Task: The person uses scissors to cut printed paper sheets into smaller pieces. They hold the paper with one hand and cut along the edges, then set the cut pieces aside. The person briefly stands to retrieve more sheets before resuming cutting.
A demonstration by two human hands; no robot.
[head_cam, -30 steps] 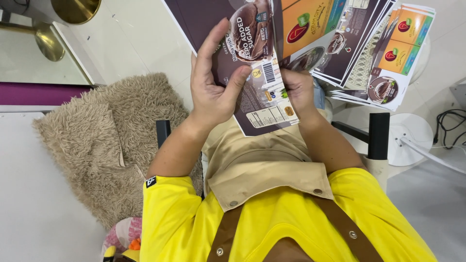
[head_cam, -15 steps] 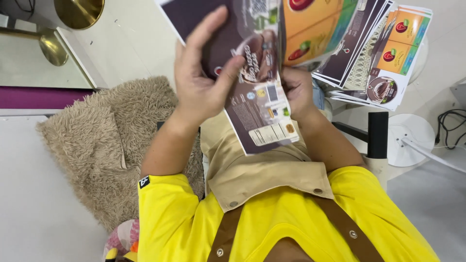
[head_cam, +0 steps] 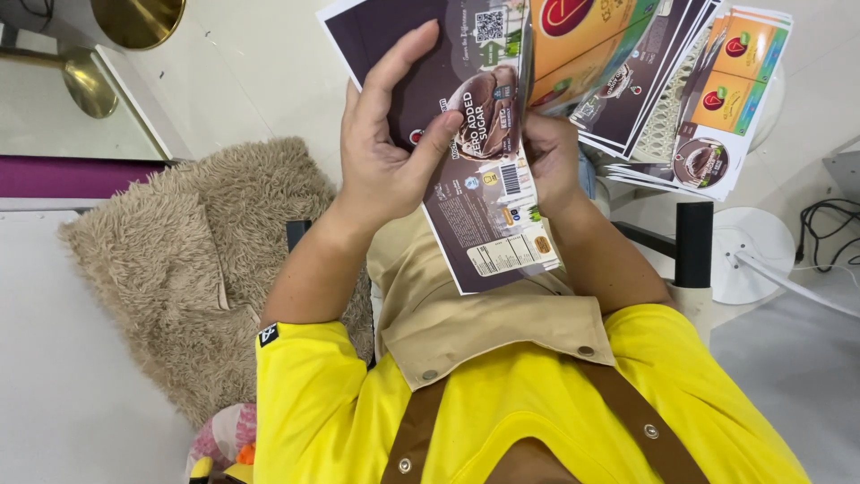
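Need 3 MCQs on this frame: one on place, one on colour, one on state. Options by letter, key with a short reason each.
1. Where is the stack of printed sheets?
A) on the fluffy rug
B) beyond the right hand, upper right
C) on the lap

2. What colour is the main ground of the sheet being held?
A) dark brown
B) green
C) white

3. How is that sheet held?
A) lying free
B) by one hand only
C) by both hands

Key:
1 B, the stack fans out past the right hand.
2 A, it is dark brown with a pale edge.
3 C, the left hand thumb presses its face while the right hand grips its edge.
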